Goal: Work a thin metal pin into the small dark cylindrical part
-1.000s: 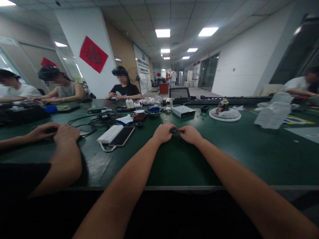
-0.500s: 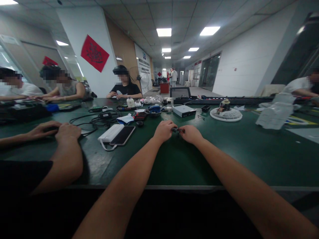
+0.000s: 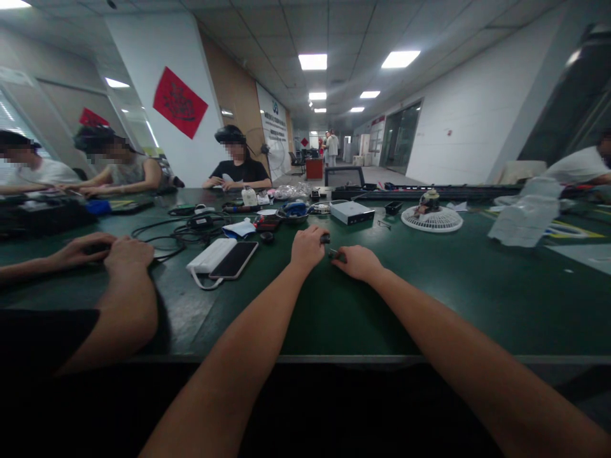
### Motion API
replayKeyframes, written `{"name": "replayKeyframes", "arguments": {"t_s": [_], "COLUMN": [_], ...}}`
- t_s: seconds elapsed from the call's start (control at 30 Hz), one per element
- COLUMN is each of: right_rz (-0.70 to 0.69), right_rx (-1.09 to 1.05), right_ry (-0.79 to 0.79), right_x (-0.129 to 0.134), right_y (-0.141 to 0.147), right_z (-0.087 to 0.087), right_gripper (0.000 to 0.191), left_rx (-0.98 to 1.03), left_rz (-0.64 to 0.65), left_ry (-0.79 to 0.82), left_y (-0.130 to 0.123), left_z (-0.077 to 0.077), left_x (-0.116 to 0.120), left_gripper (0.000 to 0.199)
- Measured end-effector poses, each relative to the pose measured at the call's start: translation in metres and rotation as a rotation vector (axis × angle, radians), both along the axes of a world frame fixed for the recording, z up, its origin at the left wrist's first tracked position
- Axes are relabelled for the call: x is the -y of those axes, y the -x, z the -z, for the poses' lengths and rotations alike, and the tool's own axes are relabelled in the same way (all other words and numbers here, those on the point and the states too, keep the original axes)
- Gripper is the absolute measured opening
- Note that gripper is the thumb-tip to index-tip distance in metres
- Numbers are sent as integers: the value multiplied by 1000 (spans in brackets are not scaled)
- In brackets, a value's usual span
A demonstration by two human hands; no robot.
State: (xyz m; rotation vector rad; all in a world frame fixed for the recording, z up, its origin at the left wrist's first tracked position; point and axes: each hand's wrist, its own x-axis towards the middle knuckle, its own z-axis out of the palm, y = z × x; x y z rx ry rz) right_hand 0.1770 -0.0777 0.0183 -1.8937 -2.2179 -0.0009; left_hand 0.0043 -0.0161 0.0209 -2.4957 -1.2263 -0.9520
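Observation:
Over the green table (image 3: 334,318), my left hand (image 3: 308,248) is closed on a small dark cylindrical piece (image 3: 325,239), whose end sticks out past the fingertips. My right hand (image 3: 358,262) pinches a small dark piece with a metallic end (image 3: 333,254), just right of and below the other. A gap separates the two pieces. Both are too small to name their kind. Beyond my hands stands a silver box-shaped drive (image 3: 352,212) with a black front.
A phone (image 3: 233,259) and a white power bank (image 3: 211,256) lie left, near black cables (image 3: 200,222). A white fan grille (image 3: 432,219) and clear plastic packaging (image 3: 525,216) are to the right. A co-worker's hands (image 3: 128,254) rest at far left; other people sit across.
My hands have moved apart: the left slightly left and up, the right slightly left and down. The two small pieces, close together before, now show a gap.

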Motion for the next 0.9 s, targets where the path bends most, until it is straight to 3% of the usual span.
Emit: {"name": "replayKeyframes", "arguments": {"t_s": [0.23, 0.4, 0.53, 0.67, 0.83, 0.9], "right_rz": [-20, -167, -215, -178, -122, -129], "right_rx": [0, 13, 20, -3, -48, -57], "right_ry": [-97, -87, -57, -81, -128, -123], "right_x": [5, 6, 4, 5, 6, 4], "right_y": [0, 6, 5, 3, 4, 4], "right_z": [0, 1, 2, 1, 2, 3], "right_gripper": [35, 36, 31, 28, 62, 67], "left_rx": [-19, -80, -114, -153, -208, -216], "left_rz": [-52, -76, -87, -24, 87, 99], "left_ry": [72, 175, 226, 255, 286, 296], "left_y": [0, 1, 4, 3, -1, -1], "left_z": [3, 8, 11, 14, 19, 20], "left_x": [-2, -7, -13, -16, -17, -18], "left_gripper": [33, 22, 31, 33, 33, 34]}}
